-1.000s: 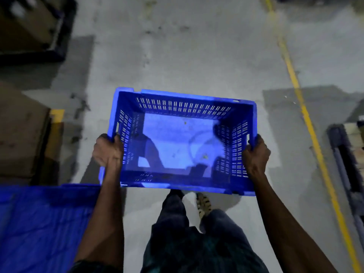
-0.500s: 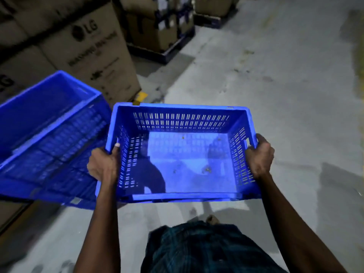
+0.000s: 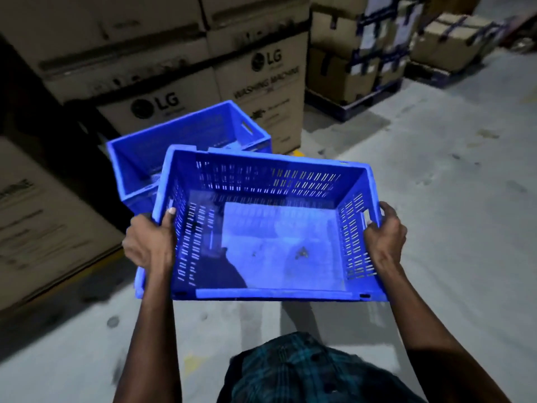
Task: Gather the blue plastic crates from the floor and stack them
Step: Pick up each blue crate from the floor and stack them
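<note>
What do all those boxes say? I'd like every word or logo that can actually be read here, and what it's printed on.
"LG": on the cardboard box right behind the far blue crate.
"LG" and "WASHING MACHINE": on the cardboard box beside it; the smaller print beneath is too blurred to read.
Print on the large box at the left edge: blurred, unreadable.
Labels on the strapped boxes on the pallet: too small to read.
Carried blue crate: no lettering visible.

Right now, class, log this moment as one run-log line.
hands: left, right grip crate sides | crate: empty, carried | ahead: second crate by boxes
</note>
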A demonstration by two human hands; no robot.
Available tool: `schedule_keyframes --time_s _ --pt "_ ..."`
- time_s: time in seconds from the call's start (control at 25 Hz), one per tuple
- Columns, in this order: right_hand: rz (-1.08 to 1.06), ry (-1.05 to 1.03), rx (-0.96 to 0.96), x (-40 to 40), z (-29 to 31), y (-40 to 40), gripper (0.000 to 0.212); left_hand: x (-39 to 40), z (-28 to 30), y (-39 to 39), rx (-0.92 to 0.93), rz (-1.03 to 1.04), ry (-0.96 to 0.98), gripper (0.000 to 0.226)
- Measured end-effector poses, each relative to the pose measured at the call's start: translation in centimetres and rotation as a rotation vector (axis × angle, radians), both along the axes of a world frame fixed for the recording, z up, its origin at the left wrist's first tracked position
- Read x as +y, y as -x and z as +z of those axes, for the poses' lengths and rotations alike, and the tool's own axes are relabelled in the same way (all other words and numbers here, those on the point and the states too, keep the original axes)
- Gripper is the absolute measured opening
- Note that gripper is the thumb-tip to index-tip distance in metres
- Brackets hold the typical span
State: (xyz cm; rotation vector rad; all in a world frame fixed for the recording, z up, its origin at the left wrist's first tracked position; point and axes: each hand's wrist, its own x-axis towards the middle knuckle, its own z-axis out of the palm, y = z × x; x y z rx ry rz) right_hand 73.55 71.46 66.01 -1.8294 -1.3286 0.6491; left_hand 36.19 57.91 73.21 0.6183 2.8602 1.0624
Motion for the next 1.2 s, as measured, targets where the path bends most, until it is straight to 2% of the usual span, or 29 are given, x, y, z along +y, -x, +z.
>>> schedule_keyframes --time_s 0.32,0.64,0.96,1.2 --pt "0.306 -0.122 -0.064 5.3 4.8 1.4 0.053 -5.6 0.6 -4.5 -0.068 0.357 -0.111 0.061" --pt "0.474 -0.253 -0.085 10.7 12.4 4.9 0.057 -5.4 5.2 -6.4 -0.019 0.478 -0.226 0.059" --pt "0.47 -0.328 -0.087 16.9 20.3 13.3 0.051 -0.1 12.4 -1.1 0.028 0.53 -0.259 0.04" --pt "0.506 -0.31 -0.085 21.9 21.7 21.8 0.048 4.6 13.0 7.8 0.01 0.515 -0.249 0.039"
